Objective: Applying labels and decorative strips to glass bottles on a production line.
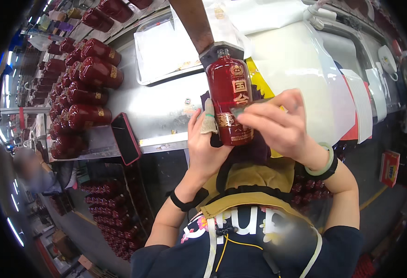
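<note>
A dark red glass bottle (230, 99) with gold lettering and a gold band lies before me, its clear threaded neck pointing away. My left hand (208, 146) is closed around its base from the left. One finger of that hand wears a knitted finger cover (209, 121) with a green band. My right hand (277, 123) is pinched at the bottle's right side, over the gold band. Between its fingertips is a small thin grey piece (238, 111), too small to name. A dark metal bracket (206, 53) stands at the bottle's shoulder.
Many similar red bottles (92, 116) stand at the left. A phone in a red case (125, 139) lies at the table's edge. Behind it is a metal tray (141, 69) with white sheets. A milky plastic sheet (300, 78) covers the right side. Another person (36, 171) is at far left.
</note>
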A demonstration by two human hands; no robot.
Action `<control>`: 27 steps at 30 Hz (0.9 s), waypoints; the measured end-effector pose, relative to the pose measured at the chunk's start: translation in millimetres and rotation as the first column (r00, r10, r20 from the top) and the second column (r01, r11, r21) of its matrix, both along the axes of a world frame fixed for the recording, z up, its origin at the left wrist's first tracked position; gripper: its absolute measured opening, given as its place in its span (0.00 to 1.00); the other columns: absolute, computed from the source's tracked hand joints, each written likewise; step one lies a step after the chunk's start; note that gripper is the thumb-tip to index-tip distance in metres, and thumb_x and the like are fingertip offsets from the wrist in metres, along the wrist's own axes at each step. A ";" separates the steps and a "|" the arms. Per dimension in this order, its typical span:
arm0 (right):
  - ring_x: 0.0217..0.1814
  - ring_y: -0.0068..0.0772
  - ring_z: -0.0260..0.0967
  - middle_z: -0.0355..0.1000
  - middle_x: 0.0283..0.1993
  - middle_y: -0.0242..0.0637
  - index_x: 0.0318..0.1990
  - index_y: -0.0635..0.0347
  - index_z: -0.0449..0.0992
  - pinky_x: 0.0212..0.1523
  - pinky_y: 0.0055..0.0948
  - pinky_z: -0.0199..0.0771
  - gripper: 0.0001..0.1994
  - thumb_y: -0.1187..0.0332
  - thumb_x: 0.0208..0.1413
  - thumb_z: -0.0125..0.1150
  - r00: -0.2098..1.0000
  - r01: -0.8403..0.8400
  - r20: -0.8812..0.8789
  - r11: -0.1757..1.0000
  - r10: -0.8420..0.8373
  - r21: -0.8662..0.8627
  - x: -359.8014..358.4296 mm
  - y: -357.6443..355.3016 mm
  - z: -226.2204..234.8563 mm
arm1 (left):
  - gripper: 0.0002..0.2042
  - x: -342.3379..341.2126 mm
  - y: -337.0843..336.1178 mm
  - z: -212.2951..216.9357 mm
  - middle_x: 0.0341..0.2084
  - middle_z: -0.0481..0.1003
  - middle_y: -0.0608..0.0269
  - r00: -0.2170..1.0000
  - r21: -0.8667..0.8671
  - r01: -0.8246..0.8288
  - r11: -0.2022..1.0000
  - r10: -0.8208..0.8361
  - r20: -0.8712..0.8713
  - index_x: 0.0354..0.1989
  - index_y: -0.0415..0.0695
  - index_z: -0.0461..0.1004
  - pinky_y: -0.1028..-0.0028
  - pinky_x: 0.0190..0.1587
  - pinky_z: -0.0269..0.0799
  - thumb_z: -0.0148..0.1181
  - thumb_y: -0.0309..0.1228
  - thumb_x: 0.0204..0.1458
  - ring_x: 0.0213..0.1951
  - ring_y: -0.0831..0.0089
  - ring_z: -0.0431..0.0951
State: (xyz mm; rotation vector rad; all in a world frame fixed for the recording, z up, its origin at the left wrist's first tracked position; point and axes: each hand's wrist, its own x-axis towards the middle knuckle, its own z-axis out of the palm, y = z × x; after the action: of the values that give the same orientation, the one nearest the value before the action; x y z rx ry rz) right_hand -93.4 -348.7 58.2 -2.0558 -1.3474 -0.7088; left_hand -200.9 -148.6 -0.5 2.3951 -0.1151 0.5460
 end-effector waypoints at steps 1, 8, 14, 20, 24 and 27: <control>0.36 0.23 0.67 0.78 0.41 0.22 0.41 0.51 0.84 0.38 0.25 0.66 0.16 0.68 0.40 0.64 1.000 -0.002 0.000 1.000 0.002 -0.002 -4.8 0.1 -5.5 | 0.42 1.3 -3.4 -0.8 0.59 0.75 0.45 1.000 -0.002 -0.002 1.000 0.002 0.000 0.65 0.33 0.69 0.59 0.65 0.68 0.81 0.29 0.38 0.62 0.47 0.74; 0.35 0.32 0.73 0.81 0.35 0.29 0.37 0.53 0.83 0.43 0.34 0.68 0.12 0.74 0.43 0.74 0.934 0.137 -0.353 0.969 -0.057 0.205 -4.7 -0.7 5.1 | 0.41 -4.0 -8.4 5.6 0.70 0.62 0.38 0.997 0.028 0.014 1.000 -0.016 0.076 0.63 0.45 0.76 0.54 0.64 0.70 0.72 0.16 0.30 0.65 0.41 0.69; 0.39 0.27 0.71 0.82 0.43 0.26 0.39 0.49 0.85 0.44 0.31 0.67 0.12 0.76 0.45 0.69 0.969 -0.104 -0.210 0.986 0.130 0.130 -35.6 -17.5 -42.0 | 0.41 -4.1 -2.7 -9.0 0.68 0.65 0.36 0.996 -0.122 0.050 0.991 -0.040 0.080 0.68 0.39 0.69 0.58 0.63 0.70 0.72 0.16 0.37 0.64 0.41 0.72; 0.38 0.22 0.70 0.80 0.42 0.20 0.40 0.48 0.86 0.45 0.29 0.63 0.12 0.68 0.45 0.68 0.984 0.061 -0.174 0.991 -0.040 0.119 -34.8 -20.0 -26.8 | 0.43 -4.3 -3.5 -14.3 0.63 0.73 0.41 1.000 -0.291 -0.029 0.956 0.027 -0.010 0.69 0.31 0.64 0.65 0.65 0.69 0.75 0.20 0.39 0.64 0.56 0.75; 0.37 0.22 0.70 0.80 0.41 0.20 0.41 0.48 0.86 0.46 0.28 0.64 0.15 0.71 0.42 0.69 0.971 -0.172 -0.164 0.985 0.172 0.017 -52.3 -16.5 -20.8 | 0.43 -1.0 -3.4 -5.1 0.63 0.72 0.40 1.000 -0.213 0.003 0.977 0.002 0.022 0.68 0.31 0.66 0.61 0.59 0.74 0.75 0.17 0.36 0.59 0.47 0.76; 0.35 0.21 0.68 0.80 0.41 0.20 0.41 0.47 0.86 0.46 0.25 0.64 0.16 0.71 0.40 0.69 0.986 -0.014 -0.165 0.997 0.027 0.079 -45.8 -12.6 -4.7 | 0.42 -0.7 -3.5 9.8 0.62 0.73 0.40 0.992 -0.085 0.033 0.996 -0.022 0.125 0.66 0.30 0.68 0.61 0.59 0.74 0.76 0.18 0.35 0.58 0.44 0.76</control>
State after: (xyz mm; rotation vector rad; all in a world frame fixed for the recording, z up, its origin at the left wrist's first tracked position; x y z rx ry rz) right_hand -139.2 -361.2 53.5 -1.9896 -1.2255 -0.5586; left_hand -201.7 -152.1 9.3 2.2711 -0.1748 0.6729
